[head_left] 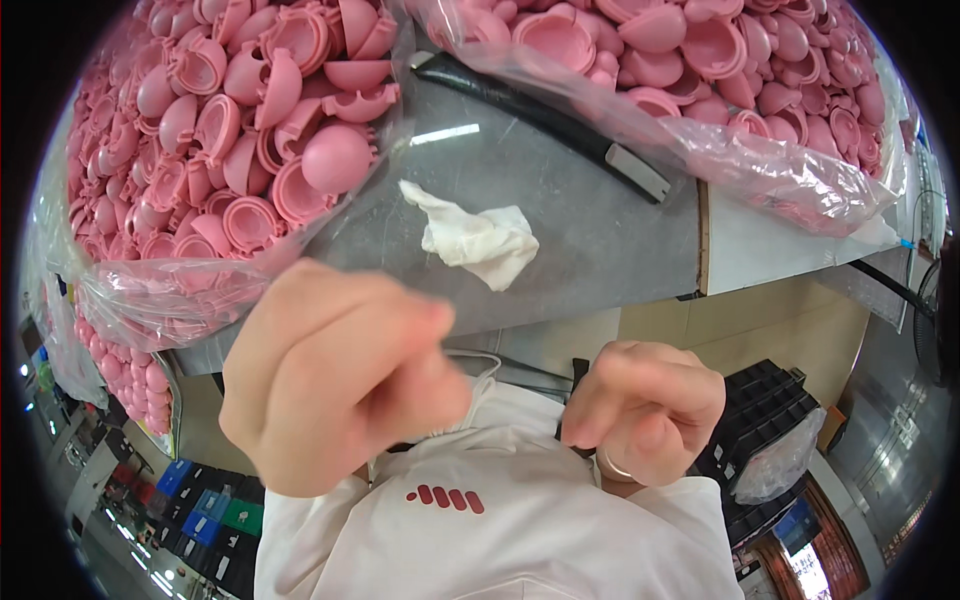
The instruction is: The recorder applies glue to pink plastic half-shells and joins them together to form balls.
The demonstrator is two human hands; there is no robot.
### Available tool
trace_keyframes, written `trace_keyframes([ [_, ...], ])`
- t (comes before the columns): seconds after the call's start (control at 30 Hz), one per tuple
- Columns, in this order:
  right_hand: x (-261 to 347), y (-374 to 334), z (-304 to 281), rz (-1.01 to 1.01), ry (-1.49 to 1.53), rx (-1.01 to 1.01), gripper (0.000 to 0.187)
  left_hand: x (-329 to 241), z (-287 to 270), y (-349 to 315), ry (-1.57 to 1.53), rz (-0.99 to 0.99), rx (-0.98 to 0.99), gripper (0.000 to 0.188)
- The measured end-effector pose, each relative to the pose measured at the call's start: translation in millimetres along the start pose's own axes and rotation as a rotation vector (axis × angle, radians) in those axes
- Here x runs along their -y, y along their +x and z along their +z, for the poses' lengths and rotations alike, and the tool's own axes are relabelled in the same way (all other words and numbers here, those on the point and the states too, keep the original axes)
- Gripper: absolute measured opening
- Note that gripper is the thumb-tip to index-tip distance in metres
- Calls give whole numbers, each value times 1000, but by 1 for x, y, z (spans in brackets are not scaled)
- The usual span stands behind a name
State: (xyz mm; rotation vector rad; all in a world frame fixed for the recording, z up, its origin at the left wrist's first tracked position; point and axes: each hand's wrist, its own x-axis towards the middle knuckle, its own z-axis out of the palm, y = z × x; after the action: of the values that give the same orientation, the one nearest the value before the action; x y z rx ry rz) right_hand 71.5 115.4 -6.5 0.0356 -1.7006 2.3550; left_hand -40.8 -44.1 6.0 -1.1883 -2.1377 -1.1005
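My left hand (340, 385), slightly blurred, is raised in front of the grey table's near edge with its fingers curled closed. To the right, my right hand (655, 410) is also closed, thumb against bent fingers, with a ring-like band near the wrist. Anything inside either grip is hidden. A crumpled white cloth (485, 243) lies on the grey tabletop (600, 245), beyond both hands and touching neither. Pink plastic half-shells (240, 135) fill a clear bag at the left, the side nearest my left hand. More pink rounded parts (740, 60) are heaped in another clear bag at the far right.
A long black bar with a silver end (540, 115) lies slantwise between the two bags. Stacked black crates (765, 410) stand on the floor at right. Blue and green bins (205, 505) are at lower left, below a bag of pink spheres (130, 385). A fan (930, 315) is at far right.
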Motion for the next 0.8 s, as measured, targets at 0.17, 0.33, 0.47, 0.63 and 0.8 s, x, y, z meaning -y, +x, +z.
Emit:
trace_keyframes([
  [0.17, -3, 4, 11, 90, 328, -90, 20, -18, -2, -14, -632, -276, -108, 7],
  [0.33, -3, 7, 12, 93, 378, 3, 18, -21, 4, -19, -828, -278, 137, 11],
  [0.47, -6, 9, 13, 78, 461, 58, 17, -29, 12, -11, -790, -205, 149, 14],
  [0.63, -16, 3, 11, 39, 613, 84, 11, -36, 17, -9, -773, -260, 121, 8],
  [0.8, -20, 3, 12, 66, 733, 102, 10, -29, 21, -6, -991, -291, 288, 7],
])
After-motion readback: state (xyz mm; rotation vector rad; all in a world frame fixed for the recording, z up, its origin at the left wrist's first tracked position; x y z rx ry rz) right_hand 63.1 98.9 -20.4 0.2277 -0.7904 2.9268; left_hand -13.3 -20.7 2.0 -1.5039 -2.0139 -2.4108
